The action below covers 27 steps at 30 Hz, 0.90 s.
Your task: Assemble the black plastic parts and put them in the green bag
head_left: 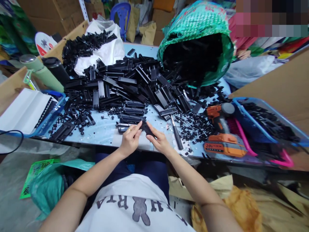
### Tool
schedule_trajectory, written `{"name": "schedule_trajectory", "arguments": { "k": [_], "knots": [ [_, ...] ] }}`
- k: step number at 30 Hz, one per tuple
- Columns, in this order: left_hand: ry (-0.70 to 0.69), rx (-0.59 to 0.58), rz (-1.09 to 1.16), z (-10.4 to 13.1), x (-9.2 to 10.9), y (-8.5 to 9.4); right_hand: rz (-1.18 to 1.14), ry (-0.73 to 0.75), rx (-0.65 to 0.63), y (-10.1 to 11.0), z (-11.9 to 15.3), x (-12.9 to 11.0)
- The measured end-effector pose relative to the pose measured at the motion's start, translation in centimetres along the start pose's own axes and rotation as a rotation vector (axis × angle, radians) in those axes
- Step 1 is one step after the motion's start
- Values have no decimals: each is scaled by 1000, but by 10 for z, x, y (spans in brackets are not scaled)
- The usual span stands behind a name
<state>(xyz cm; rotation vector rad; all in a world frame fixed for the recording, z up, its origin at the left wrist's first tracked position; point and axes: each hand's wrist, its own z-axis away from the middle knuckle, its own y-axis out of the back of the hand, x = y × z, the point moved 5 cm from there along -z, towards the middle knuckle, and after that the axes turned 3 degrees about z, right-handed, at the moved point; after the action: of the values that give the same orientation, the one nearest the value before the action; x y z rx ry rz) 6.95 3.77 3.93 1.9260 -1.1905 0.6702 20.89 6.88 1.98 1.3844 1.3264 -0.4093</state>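
Between my two hands is a black plastic part (pixel 146 129), held just above the table's front edge. My left hand (pixel 130 139) pinches its left end, fingers bent together. On the other side my right hand (pixel 158 139) is closed round its right end, thumb below. Right behind the hands lies a short row of assembled black pieces (pixel 132 111). To the right of my right hand rests a screwdriver (pixel 177 133) with a black handle, beside a heap of screws and small black parts (pixel 193 125).
An orange cordless drill (pixel 218 129) lies at right, next to a blue basket (pixel 263 129). A green woven sack (pixel 193 42) spills black parts onto a large pile (pixel 120 77). Bottles (pixel 43 72) and a blue tray (pixel 45 129) stand left. Another person's hand (pixel 242 54) shows at back right.
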Motion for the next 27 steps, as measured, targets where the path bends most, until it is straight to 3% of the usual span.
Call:
{"name": "schedule_trajectory", "arguments": {
  "k": [2, 7, 15, 17, 20, 22, 25, 27],
  "knots": [
    [-19, -26, 13, -5, 1, 0, 21, 56, 12, -1, 0, -8],
    [-10, 159, -10, -8, 8, 3, -23, -2, 154, -17, 5, -10],
    [-71, -117, 96, -18, -1, 6, 35, -34, 158, -22, 15, -5],
    [46, -95, 117, -10, -10, 2, 63, -17, 117, -24, 15, -4],
    [371, 24, 224, 22, -34, -6, 230, 21, -80, -19, 4, 7],
    [558, 86, 292, 49, -50, -9, 433, -17, -108, 6, -13, 26],
    [697, 22, 298, 80, -63, -6, 675, -182, 113, 81, -47, 65],
    [679, -60, 167, 88, -62, 2, 765, -286, 275, 133, -69, 88]
  ]
}}
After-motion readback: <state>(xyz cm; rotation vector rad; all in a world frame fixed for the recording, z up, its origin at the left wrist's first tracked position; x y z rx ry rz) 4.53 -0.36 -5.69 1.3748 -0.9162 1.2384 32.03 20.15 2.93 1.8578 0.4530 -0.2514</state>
